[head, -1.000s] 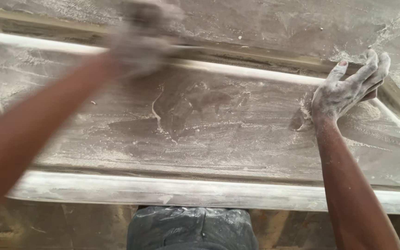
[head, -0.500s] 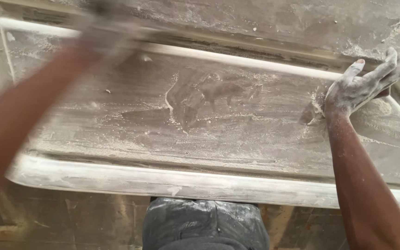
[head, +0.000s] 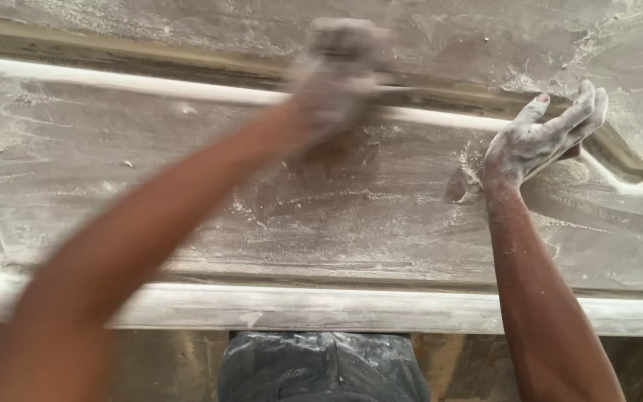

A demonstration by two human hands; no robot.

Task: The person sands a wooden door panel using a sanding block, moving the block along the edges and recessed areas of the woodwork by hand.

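1. the dust-covered moulded panel (head: 381,216) fills nearly the whole view; it is grey-brown, with a recessed flat field in the middle.
2. a pale raised ridge (head: 150,87) runs along the far side of the field; a wider pale front edge (head: 351,309) borders the near side.
3. loose white dust (head: 478,179) lies in streaks and small heaps on the field, thickest beside the right wrist.
4. the left hand (head: 340,71) is on the far ridge, near the centre of the panel. the hand and forearm are motion-blurred; whether the fingers are curled on something or flat cannot be told.
5. the right hand (head: 537,141) rests on the panel near its right end, at the curved corner of the ridge. its fingers are spread and extended, gripping nothing, and coated in white dust.
6. a dark, dusty garment (head: 321,368) shows below the front edge.
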